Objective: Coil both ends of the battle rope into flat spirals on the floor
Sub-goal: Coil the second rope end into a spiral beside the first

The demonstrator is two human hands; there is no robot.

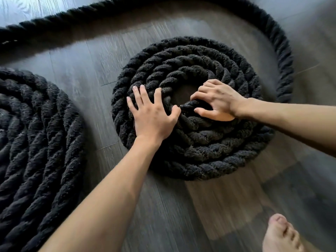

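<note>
At the left edge of the frame, a flat spiral of thick black twisted battle rope [36, 142] lies on the grey wood-plank floor [200, 206]. Its turns are packed close and part of it is cut off by the frame.

Across a strip of bare floor, the left hand [153, 116] lies with fingers straight and spread on the left side of a second spiral [200, 151] in mid-frame. Its grip is released, and the palm presses the inner turns down.

At this spiral's hollow centre, the right hand [218, 100] curls its fingers over the innermost turn with the thumb against it, a grip clenched on the rope.

From the spiral's right side, a loose run of rope [280, 42] arcs up the right of the frame and across the top toward the upper left. A bare foot [280, 235] stands at the lower right.

The likely trouble is at the centre. If the right hand drags the inner turn to close the hole, neighbouring turns could ride up over one another and spoil the flat lie. The left palm pins only one side, so the far turns may slide or open. The stiff loose run could also tug the outermost turn away.
</note>
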